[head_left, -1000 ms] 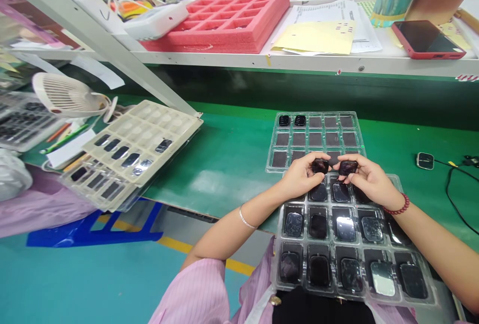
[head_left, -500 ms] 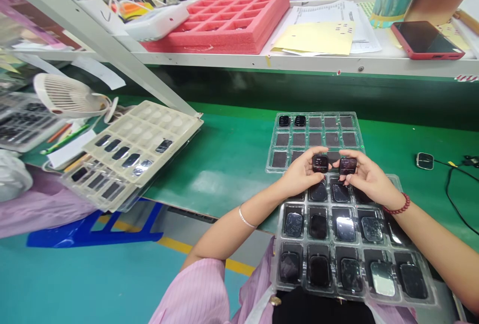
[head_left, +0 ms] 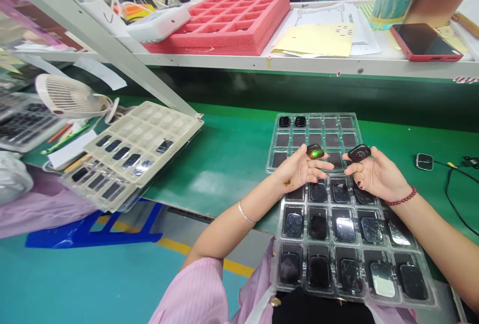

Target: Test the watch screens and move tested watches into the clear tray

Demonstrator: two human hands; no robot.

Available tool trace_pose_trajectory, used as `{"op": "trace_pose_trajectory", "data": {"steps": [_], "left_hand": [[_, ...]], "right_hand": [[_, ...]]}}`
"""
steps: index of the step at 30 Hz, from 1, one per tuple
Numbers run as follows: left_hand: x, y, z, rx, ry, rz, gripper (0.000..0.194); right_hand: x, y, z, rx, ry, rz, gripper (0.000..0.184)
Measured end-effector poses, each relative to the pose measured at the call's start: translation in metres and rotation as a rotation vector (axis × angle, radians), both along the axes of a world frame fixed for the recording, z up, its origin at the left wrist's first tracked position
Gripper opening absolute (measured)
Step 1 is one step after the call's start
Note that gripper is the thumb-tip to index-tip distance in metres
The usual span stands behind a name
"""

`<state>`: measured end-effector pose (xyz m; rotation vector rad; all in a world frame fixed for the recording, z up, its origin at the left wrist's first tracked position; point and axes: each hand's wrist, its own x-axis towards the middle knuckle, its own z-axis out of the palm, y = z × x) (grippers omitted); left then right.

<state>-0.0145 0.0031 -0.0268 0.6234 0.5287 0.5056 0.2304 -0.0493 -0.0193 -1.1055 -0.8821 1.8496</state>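
Note:
My left hand point(head_left: 299, 167) holds a black smartwatch body point(head_left: 315, 151) between thumb and fingers, its underside turned up and glowing green and orange. In my right hand point(head_left: 376, 174) is a second smartwatch body point(head_left: 359, 153), also showing its rounded back with a dark sensor circle. Both hands hover above the far edge of a clear plastic tray point(head_left: 275, 264), whose pockets carry several dark watch bodies. Just beyond them lies another clear tray point(head_left: 268, 164) with two watch bodies point(head_left: 300, 121) in its back row.
A cream tray point(head_left: 149, 127) with several watch parts sits at left beside a small fan point(head_left: 62, 95). At right lies a watch body point(head_left: 424, 161) near a black cable point(head_left: 451, 199). The shelf ahead bears a red foam tray point(head_left: 258, 35) and a phone point(head_left: 426, 42).
Both hands have turned over, so the watch bodies now show their backs instead of their lit screens. The right hand has moved slightly right, widening the gap between them.

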Motion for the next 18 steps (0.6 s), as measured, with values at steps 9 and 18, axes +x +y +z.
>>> {"op": "trace_pose_trajectory", "data": {"steps": [9, 18], "left_hand": [[0.003, -0.012, 0.001, 0.353, 0.122, 0.081, 0.066], [0.006, -0.023, 0.002, 0.676, 0.278, 0.104, 0.045]], "right_hand": [[-0.008, -0.008, -0.003, 0.176, -0.006, 0.026, 0.052], [-0.021, -0.015, -0.008, 0.495, -0.373, 0.018, 0.033]]}}
